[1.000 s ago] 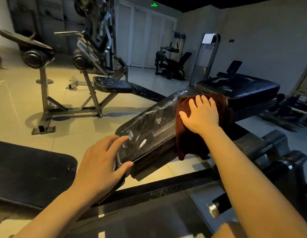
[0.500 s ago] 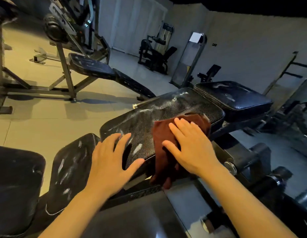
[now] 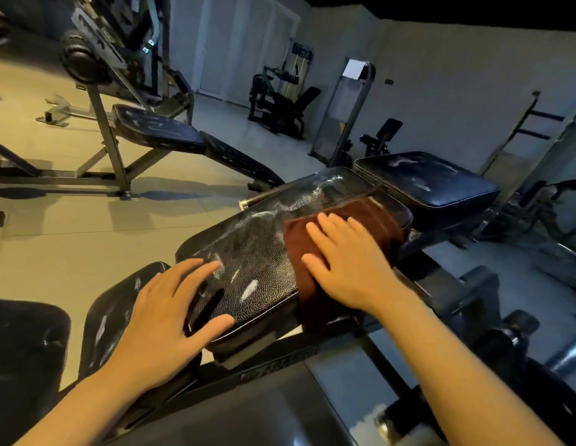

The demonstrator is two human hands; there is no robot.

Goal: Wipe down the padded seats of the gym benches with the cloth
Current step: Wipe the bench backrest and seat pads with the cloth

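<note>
A long black padded bench pad (image 3: 267, 239) with worn white patches stretches away from me at the centre. A dark red cloth (image 3: 373, 217) lies across its right side and hangs over the near right edge. My right hand (image 3: 348, 265) presses flat on the cloth with straight, spread fingers. My left hand (image 3: 171, 313) rests on the pad's near left corner, fingers spread and thumb over the front edge. Beyond the cloth sits a second black seat pad (image 3: 428, 178), also scuffed white.
A smaller black pad (image 3: 109, 313) and a big dark one (image 3: 23, 358) lie at lower left. Another bench (image 3: 158, 130) with a weight rack stands on the tiled floor at upper left. Metal frame parts and rollers (image 3: 486, 284) crowd the right. More machines (image 3: 280, 101) line the far wall.
My right hand has drawn the cloth back along the pad toward me from its far end. My left hand stays on the near corner. My view has shifted forward and to the right.
</note>
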